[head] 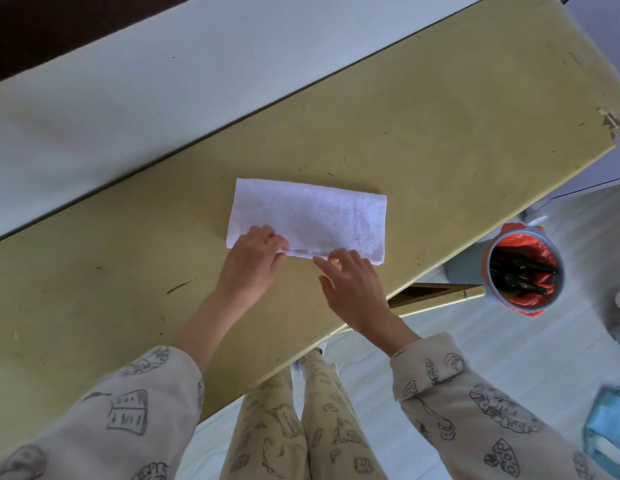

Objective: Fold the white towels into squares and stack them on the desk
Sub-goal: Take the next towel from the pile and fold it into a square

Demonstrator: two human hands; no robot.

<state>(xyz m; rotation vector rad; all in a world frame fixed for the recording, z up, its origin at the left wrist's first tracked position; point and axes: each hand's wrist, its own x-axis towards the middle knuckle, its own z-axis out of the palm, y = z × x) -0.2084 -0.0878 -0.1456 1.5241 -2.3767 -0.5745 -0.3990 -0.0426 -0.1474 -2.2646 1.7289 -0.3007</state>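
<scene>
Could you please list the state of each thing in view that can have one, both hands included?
White towel: folded into a rectangle, flat on the desk, not yet square.
Left hand: fingers curled, pinching the towel's near edge.
Right hand: fingertips at the same near edge; grip unclear.
Desk: bears one towel, no stack yet.
Bin: uncovered, orange-lined, dark things inside.

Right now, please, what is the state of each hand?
Left hand: fingers curled on the near edge of the white towel, holding it.
Right hand: fingers relaxed, fingertips touching the same edge, gripping nothing.
</scene>
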